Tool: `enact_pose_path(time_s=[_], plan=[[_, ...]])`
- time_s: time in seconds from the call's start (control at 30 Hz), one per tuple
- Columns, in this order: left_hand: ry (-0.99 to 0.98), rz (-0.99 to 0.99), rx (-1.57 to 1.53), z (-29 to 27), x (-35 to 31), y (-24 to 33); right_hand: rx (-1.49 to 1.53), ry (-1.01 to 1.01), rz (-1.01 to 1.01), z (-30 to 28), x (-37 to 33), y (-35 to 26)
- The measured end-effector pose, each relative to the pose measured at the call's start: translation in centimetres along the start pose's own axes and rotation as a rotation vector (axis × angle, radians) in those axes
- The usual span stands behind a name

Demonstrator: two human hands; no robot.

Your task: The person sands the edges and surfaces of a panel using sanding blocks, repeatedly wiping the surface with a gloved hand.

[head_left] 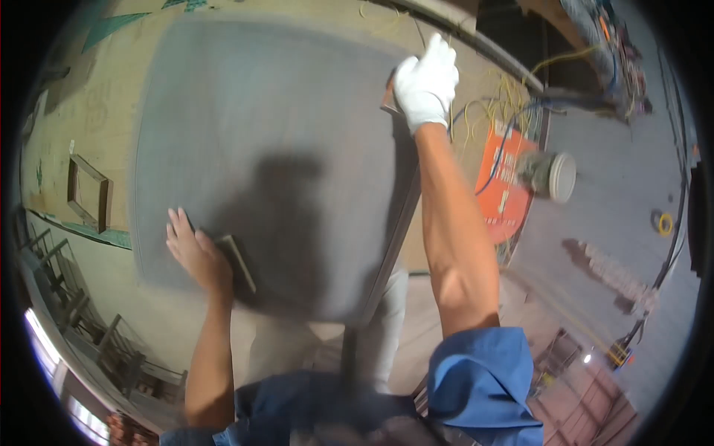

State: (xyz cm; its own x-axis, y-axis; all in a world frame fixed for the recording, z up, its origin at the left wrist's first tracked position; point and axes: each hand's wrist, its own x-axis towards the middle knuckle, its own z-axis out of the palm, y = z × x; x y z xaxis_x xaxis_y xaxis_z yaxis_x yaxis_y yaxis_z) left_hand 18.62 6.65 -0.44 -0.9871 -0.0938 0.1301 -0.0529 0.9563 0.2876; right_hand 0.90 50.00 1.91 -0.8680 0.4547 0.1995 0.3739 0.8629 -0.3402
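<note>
A: Where's the panel (275, 149)?

B: Flat on a frame, gray, wide. The bare left hand (195, 253) presses a small dark block (238, 262) onto its near edge, fingers clenched round the block. The gloved right hand (426, 83) grips the far right edge, fingers curled over it.

A: How would it handle?

B: Stiff, probably heavy, with hard edges. Best held at opposite edges with both hands.

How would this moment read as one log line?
left hand: bare, pressing dark block on large grey flat panel | right hand: white glove, at panel's far edge
</note>
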Motion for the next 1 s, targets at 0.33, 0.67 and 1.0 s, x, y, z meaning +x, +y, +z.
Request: enact_pose_path(time_s=[0.33, 0.67, 1.0], plan=[[0.042, 0.158, -0.207, -1.2, -0.2, -1.0, -0.017, -0.001, 0.092, -7.3, -37.8, -6.2], [-0.144, 0.541, 0.000, -3.6, -1.9, -6.3, -0.124, -0.008, 0.071, -7.3, -40.7, -7.2], [-0.153, 0.540, -0.073, -3.6, -1.9, -7.0, -0.053, 0.218, 0.008, -2.6, -15.1, -2.7]])
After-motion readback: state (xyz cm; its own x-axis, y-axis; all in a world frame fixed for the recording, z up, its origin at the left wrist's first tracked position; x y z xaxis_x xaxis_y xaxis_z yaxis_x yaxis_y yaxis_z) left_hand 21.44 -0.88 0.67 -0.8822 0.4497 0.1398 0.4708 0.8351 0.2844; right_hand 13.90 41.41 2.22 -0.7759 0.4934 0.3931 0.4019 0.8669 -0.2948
